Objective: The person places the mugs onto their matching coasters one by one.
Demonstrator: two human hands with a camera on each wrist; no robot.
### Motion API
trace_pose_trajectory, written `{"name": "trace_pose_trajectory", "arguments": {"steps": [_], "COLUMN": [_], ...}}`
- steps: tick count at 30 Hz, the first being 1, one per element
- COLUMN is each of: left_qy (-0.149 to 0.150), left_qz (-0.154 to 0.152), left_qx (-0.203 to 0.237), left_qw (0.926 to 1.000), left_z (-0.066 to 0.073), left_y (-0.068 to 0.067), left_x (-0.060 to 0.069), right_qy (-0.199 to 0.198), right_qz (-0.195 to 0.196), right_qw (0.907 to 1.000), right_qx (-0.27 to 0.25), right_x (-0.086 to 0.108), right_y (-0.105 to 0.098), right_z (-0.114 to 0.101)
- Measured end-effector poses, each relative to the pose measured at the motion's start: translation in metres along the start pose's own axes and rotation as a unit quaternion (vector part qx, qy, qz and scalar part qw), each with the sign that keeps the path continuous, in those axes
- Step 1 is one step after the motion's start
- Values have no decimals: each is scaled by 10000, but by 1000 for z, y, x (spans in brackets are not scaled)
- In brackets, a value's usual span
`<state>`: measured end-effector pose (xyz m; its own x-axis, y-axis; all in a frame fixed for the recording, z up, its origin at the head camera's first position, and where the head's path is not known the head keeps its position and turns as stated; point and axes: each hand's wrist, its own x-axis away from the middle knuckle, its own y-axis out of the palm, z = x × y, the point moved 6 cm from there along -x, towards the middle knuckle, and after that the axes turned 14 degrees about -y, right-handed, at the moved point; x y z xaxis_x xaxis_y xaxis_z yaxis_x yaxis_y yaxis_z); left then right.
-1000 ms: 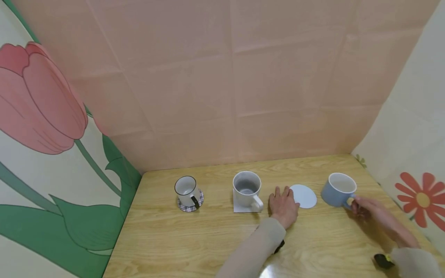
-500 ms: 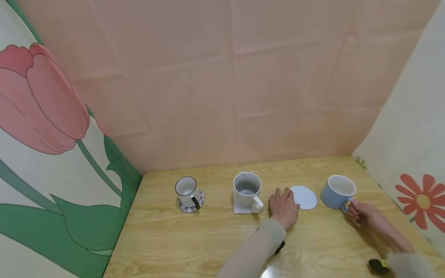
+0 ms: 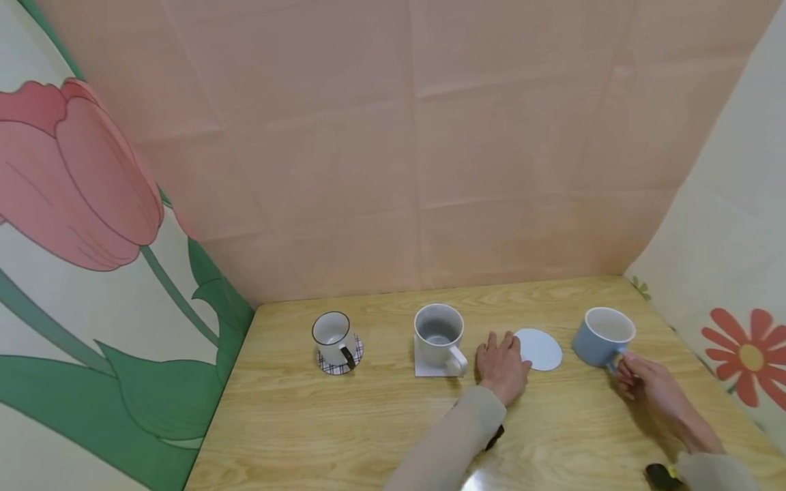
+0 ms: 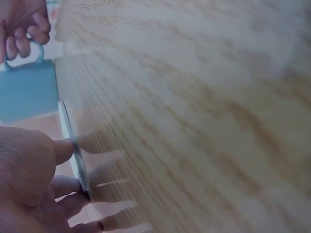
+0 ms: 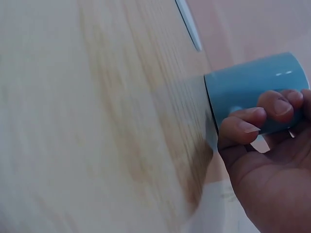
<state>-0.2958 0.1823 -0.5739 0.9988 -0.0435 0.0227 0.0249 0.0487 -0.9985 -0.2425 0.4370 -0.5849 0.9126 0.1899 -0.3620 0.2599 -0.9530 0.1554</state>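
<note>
At the right of the table, a blue mug point(image 3: 602, 337) with a white inside stands upright. My right hand point(image 3: 657, 392) holds it by its handle, fingers curled there; in the right wrist view the fingers lie before the blue wall. Left of the mug lies a flat round white coaster point(image 3: 540, 349). My left hand point(image 3: 503, 368) rests palm down at the coaster's left edge, fingers spread forward. In the left wrist view, the thumb and a finger touch the rim of the coaster point(image 4: 73, 145), while other fingertips meet the table.
A white mug point(image 3: 439, 334) stands on a square white coaster point(image 3: 430, 370), left of my left hand. Further left, a black-rimmed white mug point(image 3: 333, 337) sits on a round checked coaster point(image 3: 334, 368). Pink and flowered cloths hang round the wooden table point(image 3: 295, 429).
My right wrist has swung slightly toward the table's front and left while the fingers stay at the handle. Mug, coaster and left hand look nearly still; the head view shifts a little.
</note>
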Motion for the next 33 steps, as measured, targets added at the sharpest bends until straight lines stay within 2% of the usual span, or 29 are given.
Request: {"name": "trace_pose_trajectory", "arguments": {"steps": [5,10,17,23,26,33], "left_qy": [13,8,-67,-38,-56,-32], "left_qz": [26,24,87,176,120,140], "left_qx": [31,65,140,100,94,103], "left_qw": [10000,10000,9998,9998,9999,9998], "left_z": [0,1,-1,0,0,0], "left_y": [1,1,-4,-2,0,0], "left_x": [-1,0,2,0,-1,-1], "right_qy": [66,20,-97,66,-1,-309], "right_qz": [364,428,497,648,588,452], "right_qw": [9989,9980,9979,9938,9932,9945], "right_qx": [292,471,406,899,1007,890], "right_x": [1,2,0,-2,-2,-6], "right_y": [-4,-5,-4,-8,-5,7], "right_z": [-4,-10,-17,-24,-29,-39]}}
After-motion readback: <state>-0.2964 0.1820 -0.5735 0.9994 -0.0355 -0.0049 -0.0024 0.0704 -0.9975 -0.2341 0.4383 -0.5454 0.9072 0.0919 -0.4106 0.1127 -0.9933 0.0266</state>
